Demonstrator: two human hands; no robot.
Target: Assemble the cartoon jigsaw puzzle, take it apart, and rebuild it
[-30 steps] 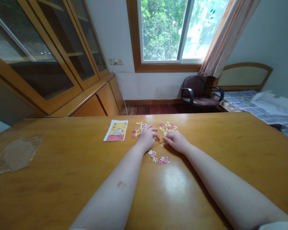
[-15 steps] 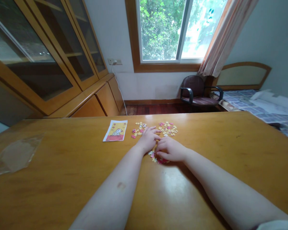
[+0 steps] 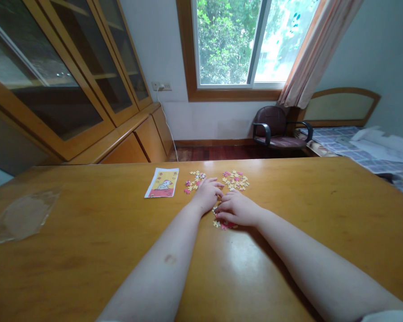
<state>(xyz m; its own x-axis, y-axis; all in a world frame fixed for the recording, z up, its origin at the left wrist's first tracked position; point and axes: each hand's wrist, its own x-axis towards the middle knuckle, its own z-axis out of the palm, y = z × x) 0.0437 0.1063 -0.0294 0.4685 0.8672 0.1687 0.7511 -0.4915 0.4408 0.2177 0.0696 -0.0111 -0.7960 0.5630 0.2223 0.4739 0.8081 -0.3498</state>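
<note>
Nearly together, only a sliver of gap between them: left hand (image 3: 206,194) and right hand (image 3: 237,209), both low over the wooden counter (image 3: 289,192). Left hand lying flat, fingers (image 3: 215,183) stretched out, just beside the left pile of jigsaw pieces (image 3: 194,181). Right hand curled over the lower pile of jigsaw pieces (image 3: 225,226), pink and yellow bits showing under and around the fingers; no telling whether any piece is pinched. Just past both hands, the right pile of jigsaw pieces (image 3: 235,180). Farther left, a picture card (image 3: 161,182) of a white dog on yellow and red, lying flat beside the left pile.

Near the counter's left edge, a clear plastic bag (image 3: 23,214), flat, with wood showing through it. Far edge of the counter close behind the card and piles; a much longer run of wood out to the right. Beyond that edge, a glass-fronted wooden cabinet (image 3: 53,89), its shelves too dim to read, and a dark padded chair (image 3: 278,127).
</note>
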